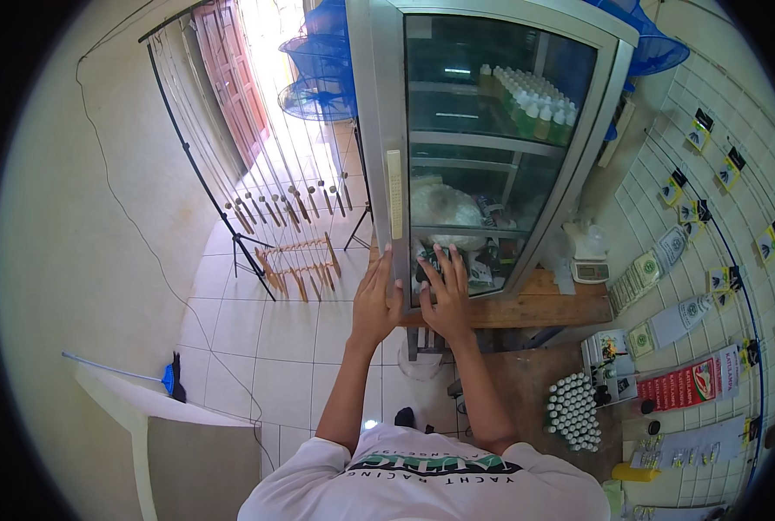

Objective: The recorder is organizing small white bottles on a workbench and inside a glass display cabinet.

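Observation:
Both hands are raised at the lower part of a glass-fronted metal cabinet (393,91). My left hand (376,296) lies along the lower left corner of its frame, fingers extended and thumb apart, below a pale handle strip (394,195). My right hand (447,293) is spread before the lower glass of the door; whether the fingertips press on it, I cannot tell. Neither hand holds anything. Behind the glass, small white-capped bottles (537,98) fill an upper shelf. Lower down sit a large whitish bag (446,207) and several packets (482,268).
The cabinet stands on a wooden table (544,301) with a digital scale (589,260) at right. White-capped bottles (573,411) stand lower right. A wire grid (681,143) carries hanging packets. Left are a black stand (195,163) with hanging tools, a wooden rack (299,267) and blue nets (322,78).

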### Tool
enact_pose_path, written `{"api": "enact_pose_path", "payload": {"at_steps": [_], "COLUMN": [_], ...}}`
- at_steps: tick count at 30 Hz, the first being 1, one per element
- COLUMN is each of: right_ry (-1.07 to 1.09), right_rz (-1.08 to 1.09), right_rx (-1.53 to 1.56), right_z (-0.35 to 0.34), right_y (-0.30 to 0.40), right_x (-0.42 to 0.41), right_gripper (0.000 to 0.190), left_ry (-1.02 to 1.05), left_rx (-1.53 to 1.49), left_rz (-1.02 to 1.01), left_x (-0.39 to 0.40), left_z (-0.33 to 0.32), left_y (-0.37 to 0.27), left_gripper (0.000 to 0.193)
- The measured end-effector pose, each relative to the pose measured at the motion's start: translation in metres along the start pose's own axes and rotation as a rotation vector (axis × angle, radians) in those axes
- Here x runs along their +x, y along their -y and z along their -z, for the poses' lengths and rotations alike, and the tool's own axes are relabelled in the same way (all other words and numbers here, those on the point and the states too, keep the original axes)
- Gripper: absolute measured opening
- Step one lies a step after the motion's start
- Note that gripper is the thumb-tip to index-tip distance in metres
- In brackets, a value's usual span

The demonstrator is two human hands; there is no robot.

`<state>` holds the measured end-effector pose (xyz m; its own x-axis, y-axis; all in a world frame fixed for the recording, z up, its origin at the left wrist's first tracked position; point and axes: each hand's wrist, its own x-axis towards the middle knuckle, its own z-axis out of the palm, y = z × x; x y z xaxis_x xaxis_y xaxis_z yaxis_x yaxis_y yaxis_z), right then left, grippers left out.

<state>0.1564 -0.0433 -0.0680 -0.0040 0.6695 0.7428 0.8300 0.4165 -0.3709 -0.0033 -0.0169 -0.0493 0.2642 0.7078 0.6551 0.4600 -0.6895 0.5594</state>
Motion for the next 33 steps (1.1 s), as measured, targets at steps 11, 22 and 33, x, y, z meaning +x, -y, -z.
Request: {"api": "enact_pose_path", "payload": {"at_steps": [11, 22, 33], "right_ry": [-0.006, -0.054, 0.699], "right_rz": [-0.066, -0.043, -0.527], "right_rx": [-0.109, -0.056, 0.334], "right_z": [-0.03, -0.034, -0.054], "right_y": [-0.028, -0.031, -0.023], "right_x": [0.011, 0.003, -0.289], "right_gripper": [0.058, 0.052, 0.026], "left_ry": [0.023, 0.013, 0.446], "left_rx": [0.224, 0.194, 0.075], "left_rz": [-0.044, -0.006, 0.438], "left_x": [0.02, 0.016, -0.241], "left_z": [-0.019, -0.022, -0.046], "left_y": [0.046, 0.046, 0.133], "left_gripper": [0.069, 0.064, 0.039]}}
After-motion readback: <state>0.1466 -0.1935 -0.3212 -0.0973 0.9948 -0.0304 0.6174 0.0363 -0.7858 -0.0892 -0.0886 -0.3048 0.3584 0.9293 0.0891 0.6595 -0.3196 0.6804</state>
